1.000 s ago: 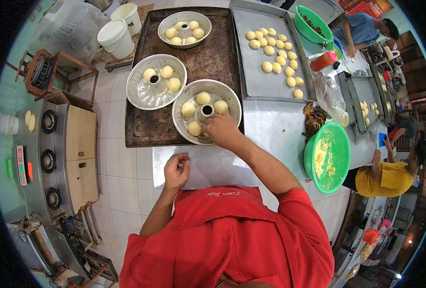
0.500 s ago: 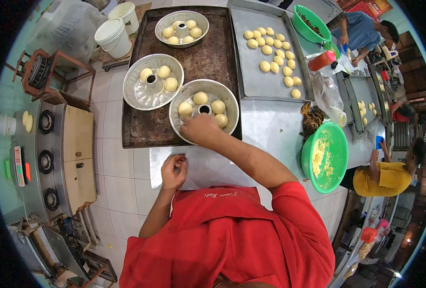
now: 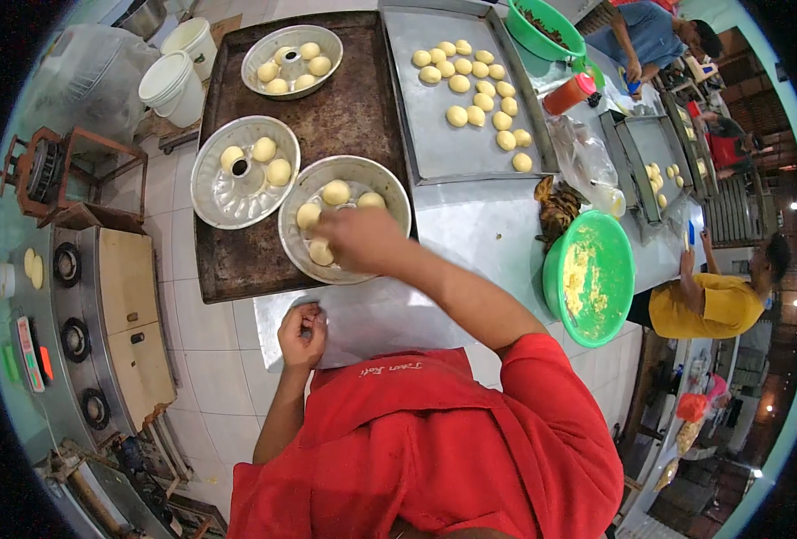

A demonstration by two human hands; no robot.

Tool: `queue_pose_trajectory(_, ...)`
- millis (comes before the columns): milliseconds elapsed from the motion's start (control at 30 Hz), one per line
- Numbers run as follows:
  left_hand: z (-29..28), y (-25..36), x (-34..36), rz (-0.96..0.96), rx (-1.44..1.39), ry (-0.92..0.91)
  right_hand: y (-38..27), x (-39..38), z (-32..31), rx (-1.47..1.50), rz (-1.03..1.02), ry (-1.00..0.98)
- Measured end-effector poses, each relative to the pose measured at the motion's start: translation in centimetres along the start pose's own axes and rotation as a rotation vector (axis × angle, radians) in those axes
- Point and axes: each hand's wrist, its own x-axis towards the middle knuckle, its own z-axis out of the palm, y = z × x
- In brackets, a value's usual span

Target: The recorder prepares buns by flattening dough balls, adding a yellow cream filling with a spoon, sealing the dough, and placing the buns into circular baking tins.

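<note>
My right hand point(image 3: 362, 241), smeared by motion, reaches over the nearest fluted ring cake pan point(image 3: 396, 260). Its fingertips are close to a pale dough ball point(image 3: 321, 251) at that pan's near left side. Other dough balls point(image 3: 335, 191) sit round the pan's far side, and the hand covers its central tube. My left hand point(image 3: 301, 332) hangs at the table edge just in front of the pan, its fingers curled in with nothing visible in them. Two more ring pans, one at the left point(image 3: 237, 208) and one at the back point(image 3: 259, 83), hold several dough balls each.
All three pans stand on a dark baking tray point(image 3: 349, 99). Rightward, a grey tray point(image 3: 416, 148) carries many dough balls. Beyond are a green basin point(image 3: 627, 278) with yellow residue, a red-lidded jar point(image 3: 567, 94) and a plastic bag point(image 3: 587, 162). Co-workers point(image 3: 708, 305) stand at the right.
My right hand has lifted back from the near pan's lower left, where a dough ball now shows. The whole view has shifted slightly. My left hand stays curled by the table edge.
</note>
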Motion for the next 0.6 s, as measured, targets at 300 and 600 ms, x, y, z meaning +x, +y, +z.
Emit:
queue_pose_trajectory(300, 0.3, 0.5, 0.5, 0.02, 0.02, 0.008, 24.9, -6.3, -3.9, -0.309, 0.925, 0.323)
queue_pose_trajectory(600, 0.3, 0.8, 0.3, 0.009, 0.038, 0.045, 33.1, -10.4, -2.7, -0.193, 1.283, 0.083)
